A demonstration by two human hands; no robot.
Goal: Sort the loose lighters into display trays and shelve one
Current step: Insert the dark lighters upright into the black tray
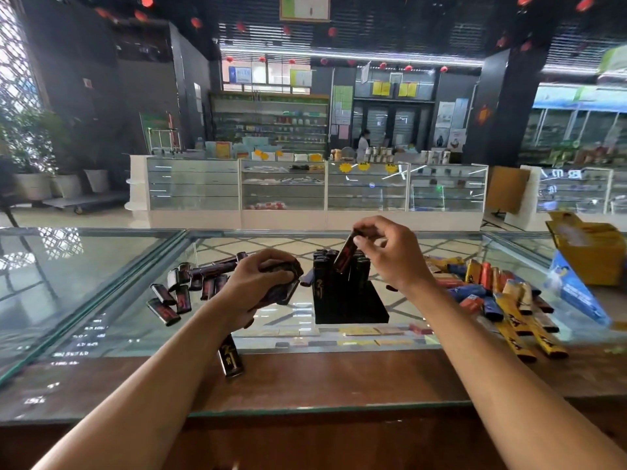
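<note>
- Worktop, lower centre — one stray lighter lies unsorted.
- Left hand grips several lighters; right hand fingers pinch a single lighter over the part-filled black tray, centre.
- Loose pile at left awaits sorting — shelving not yet done.

One black display tray stands. Left of it lie roughly ten loose black lighters; in front, one lone lighter; above, one held lighter. To its right: coloured lighters too heaped to count, one yellow box, one blue box.
</note>
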